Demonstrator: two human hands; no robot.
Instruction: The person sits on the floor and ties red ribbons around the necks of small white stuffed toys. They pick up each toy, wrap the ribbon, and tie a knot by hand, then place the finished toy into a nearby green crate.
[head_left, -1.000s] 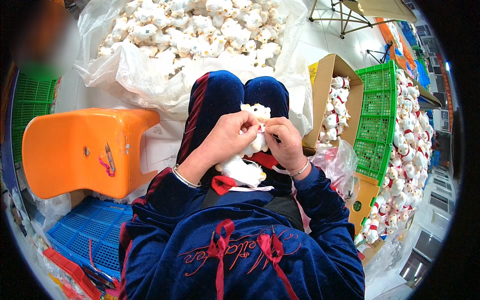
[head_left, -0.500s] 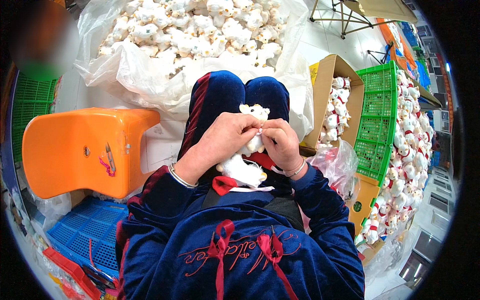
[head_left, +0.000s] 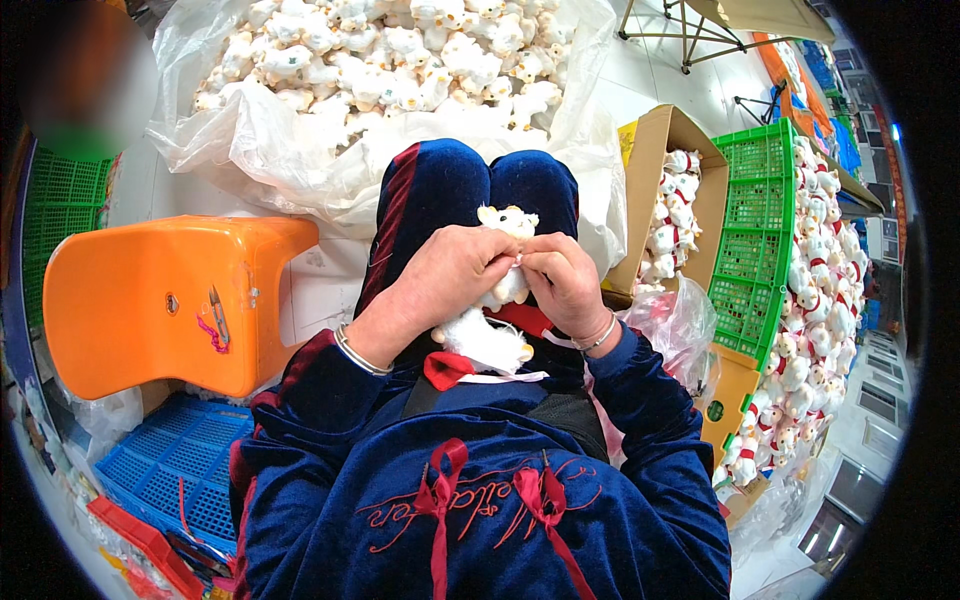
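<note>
On my lap, a small white plush toy animal [head_left: 505, 291] stands with its pale yellow-trimmed head upward. My left hand [head_left: 452, 268] is closed around its upper body, thumb and forefinger pinched at the neck. From the other side my right hand [head_left: 567, 288] pinches at the same spot; whatever small piece lies between the fingertips is too hidden to make out. Nearer my belly a second white plush toy [head_left: 478, 342] lies on its side. Beside it are a red cloth piece [head_left: 446, 370] and a white ribbon [head_left: 508, 378]. More red fabric [head_left: 525, 320] shows beneath my right hand.
A clear plastic sheet [head_left: 270, 165] ahead bears a heap of white plush toys [head_left: 400, 70]. At left stands an orange stool [head_left: 130, 300] with thread snips [head_left: 219, 315], above a blue crate [head_left: 180, 460]. To the right are a cardboard box [head_left: 712, 190], a green crate [head_left: 750, 240] and red-scarfed toys [head_left: 810, 320].
Hardly anything differs. Both hands keep their pinch at the toy's neck, with only a tiny shift of the fingers and the toy's head.
</note>
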